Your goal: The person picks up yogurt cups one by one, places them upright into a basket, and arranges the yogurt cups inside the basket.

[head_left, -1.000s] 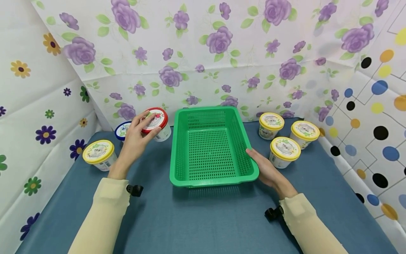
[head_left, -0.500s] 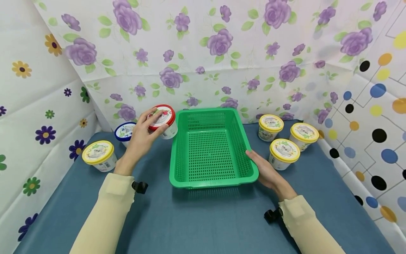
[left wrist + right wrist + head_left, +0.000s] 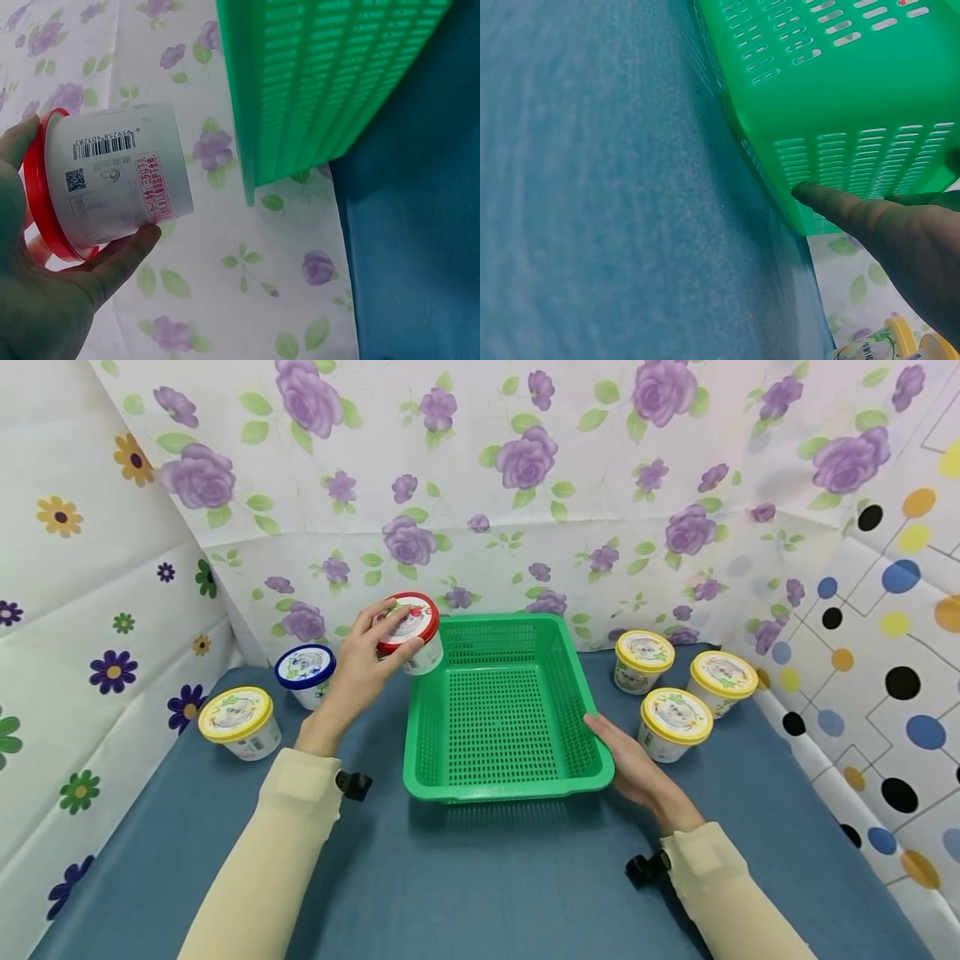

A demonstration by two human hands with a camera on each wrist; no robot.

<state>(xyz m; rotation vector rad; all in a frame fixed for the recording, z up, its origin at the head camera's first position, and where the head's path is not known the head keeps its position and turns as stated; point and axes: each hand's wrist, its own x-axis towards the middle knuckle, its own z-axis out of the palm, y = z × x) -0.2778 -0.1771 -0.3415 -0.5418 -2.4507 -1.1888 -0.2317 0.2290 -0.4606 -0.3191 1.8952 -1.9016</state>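
My left hand [image 3: 363, 668] holds a white tub with a red lid [image 3: 426, 656] from above, fingers spread over the lid. The tub is raised at the back left corner of a green plastic basket [image 3: 510, 789], overlapping its rim in the head view. In the left wrist view the tub [image 3: 120, 172] shows its barcode side, with the thumb and fingers around its lid end, apart from the basket wall [image 3: 244, 112]. My right hand [image 3: 637, 768] grips the basket's right rim near the front corner; one finger [image 3: 832, 206] lies along the slotted outer wall.
Left of the basket stand a blue-lidded tub [image 3: 306, 668] and a yellow-lidded tub [image 3: 238, 718]. Three more yellow-lidded tubs, including the nearest tub [image 3: 675, 718], stand at the right. A blue cloth [image 3: 480, 885] covers the table; patterned sheets [image 3: 480, 460] hang around it.
My left hand has carried the red-lidded tub right and up, from beside the blue-lidded tub to the basket's back left corner. The blue lid now shows fully. My right hand stays on the basket.
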